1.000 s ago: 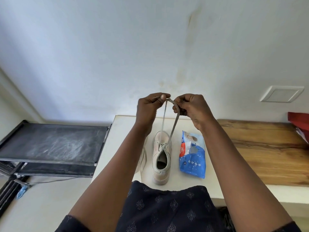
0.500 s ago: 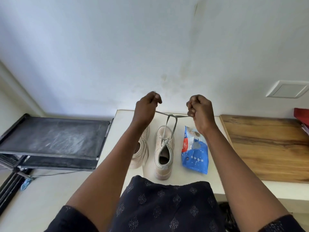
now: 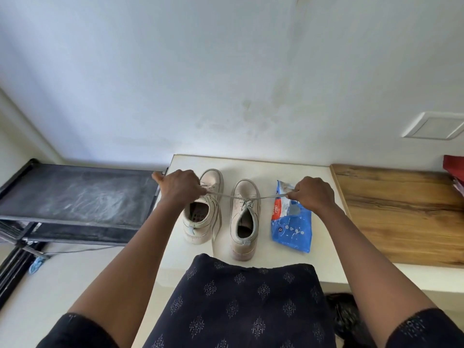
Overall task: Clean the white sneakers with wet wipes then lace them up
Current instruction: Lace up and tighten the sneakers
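Sneakers (image 3: 246, 187) mid-frame, wipes pack (image 3: 292, 229) just right of them. Left hand (image 3: 180, 187) and right hand (image 3: 313, 194) pinching the taut lace (image 3: 227, 195) by its ends.

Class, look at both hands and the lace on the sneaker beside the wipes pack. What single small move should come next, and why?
Probably ease both hands inward and fold one end of the lace into a loop to start the bow. The left hand and right hand each pinch an end, the lace is taut sideways over the sneaker, and no bow shows yet.
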Demonstrator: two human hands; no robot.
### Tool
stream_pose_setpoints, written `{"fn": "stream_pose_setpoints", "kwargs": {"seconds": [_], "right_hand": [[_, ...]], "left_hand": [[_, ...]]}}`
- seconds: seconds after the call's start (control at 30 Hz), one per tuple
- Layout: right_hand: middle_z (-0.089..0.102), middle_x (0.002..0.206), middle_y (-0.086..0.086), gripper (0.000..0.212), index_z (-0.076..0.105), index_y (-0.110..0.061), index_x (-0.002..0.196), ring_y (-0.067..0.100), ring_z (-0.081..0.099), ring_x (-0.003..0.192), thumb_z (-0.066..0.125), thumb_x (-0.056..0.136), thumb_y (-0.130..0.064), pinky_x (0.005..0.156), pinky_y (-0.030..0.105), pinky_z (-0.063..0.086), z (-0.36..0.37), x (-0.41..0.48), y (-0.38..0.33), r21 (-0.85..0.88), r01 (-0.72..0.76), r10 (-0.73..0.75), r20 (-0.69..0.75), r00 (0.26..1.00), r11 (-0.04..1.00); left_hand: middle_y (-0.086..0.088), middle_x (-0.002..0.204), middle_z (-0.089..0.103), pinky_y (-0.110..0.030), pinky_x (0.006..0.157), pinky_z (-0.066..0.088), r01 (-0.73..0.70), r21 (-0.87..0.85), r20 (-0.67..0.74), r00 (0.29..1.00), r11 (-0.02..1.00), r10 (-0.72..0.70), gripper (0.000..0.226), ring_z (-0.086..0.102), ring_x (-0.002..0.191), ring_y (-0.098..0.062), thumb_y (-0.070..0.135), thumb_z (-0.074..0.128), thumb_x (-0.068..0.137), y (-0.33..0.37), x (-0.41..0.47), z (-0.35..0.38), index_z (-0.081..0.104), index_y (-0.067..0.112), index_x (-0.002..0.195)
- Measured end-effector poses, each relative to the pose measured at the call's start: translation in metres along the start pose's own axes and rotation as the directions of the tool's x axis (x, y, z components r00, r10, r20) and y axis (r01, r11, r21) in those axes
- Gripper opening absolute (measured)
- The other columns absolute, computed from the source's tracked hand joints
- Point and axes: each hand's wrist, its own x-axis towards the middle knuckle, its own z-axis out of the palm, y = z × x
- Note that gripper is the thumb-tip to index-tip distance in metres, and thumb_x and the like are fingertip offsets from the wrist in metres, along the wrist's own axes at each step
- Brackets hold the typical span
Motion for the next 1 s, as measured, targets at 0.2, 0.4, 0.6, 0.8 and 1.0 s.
{"fn": "stream_pose_setpoints", "kwargs": {"seconds": [0.2, 0.4, 0.6, 0.8, 1.0], "right_hand": [[0.065, 0.086, 0.009, 0.027, 0.065, -0.009, 0.088, 0.025, 0.054, 0.071, 0.065, 0.081, -0.034, 0.046, 0.02, 0.025, 0.028, 0.002, 0.014, 0.086, -0.149, 0.149, 0.0, 0.989, 0.985], [0.065, 0.095, 0.013, 0.022, 0.063, -0.008, 0.088, 0.031, 0.061, 0.087, 0.058, 0.089, -0.03, 0.063, 0.027, 0.04, 0.059, 0.003, 0.012, 0.145, -0.228, 0.232, -0.016, 0.973, 0.963], [0.06, 0.107, 0.014, 0.019, 0.066, -0.004, 0.1, 0.032, 0.053, 0.101, 0.056, 0.088, -0.015, 0.074, 0.032, 0.044, 0.078, 0.004, -0.003, 0.052, -0.166, 0.172, -0.163, 0.971, 0.985], [0.066, 0.106, 0.007, 0.015, 0.073, -0.006, 0.095, 0.018, 0.059, 0.097, 0.062, 0.084, -0.003, 0.081, 0.016, 0.04, 0.09, 0.004, -0.04, 0.539, 0.117, -0.083, -0.088, 0.993, 0.834], [0.071, 0.095, 0.005, 0.012, 0.072, -0.008, 0.092, 0.016, 0.064, 0.092, 0.065, 0.084, -0.004, 0.084, 0.021, 0.046, 0.095, 0.002, -0.055, 0.761, 0.018, -0.079, 0.044, 0.996, 0.648]], "left_hand": [[0.001, 0.077, 0.059, -0.045, 0.089, 0.021, 0.188, -0.075, 0.142, 0.974, 0.979, -0.177, 0.015, 0.051, 0.072, -0.019, 0.032, 0.061, 0.077, -0.014, -0.013, 0.017, 0.066, 0.018, 0.074], [0.001, 0.077, 0.058, -0.05, 0.095, 0.021, 0.278, -0.078, 0.21, 0.943, 0.958, -0.256, 0.011, 0.052, 0.069, -0.02, 0.024, 0.056, 0.076, -0.014, -0.03, 0.028, 0.064, 0.017, 0.077], [-0.005, 0.107, 0.065, -0.037, 0.085, 0.04, -0.004, -0.134, 0.134, 0.991, 0.991, 0.022, 0.034, 0.057, 0.101, -0.025, 0.049, 0.059, 0.083, 0.017, -0.033, 0.031, 0.064, 0.019, 0.099], [-0.014, 0.13, 0.049, -0.04, 0.095, 0.04, -0.07, -0.167, 0.03, 0.997, 0.984, 0.076, 0.061, 0.04, 0.124, -0.032, 0.05, 0.06, 0.084, 0.063, -0.029, 0.046, 0.048, 0.015, 0.131], [-0.004, 0.128, 0.053, -0.024, 0.093, 0.033, -0.165, -0.466, -0.009, 0.983, 0.869, 0.182, 0.037, 0.049, 0.119, -0.022, 0.025, 0.056, 0.093, 0.081, -0.019, 0.077, 0.057, 0.021, 0.129]]}}
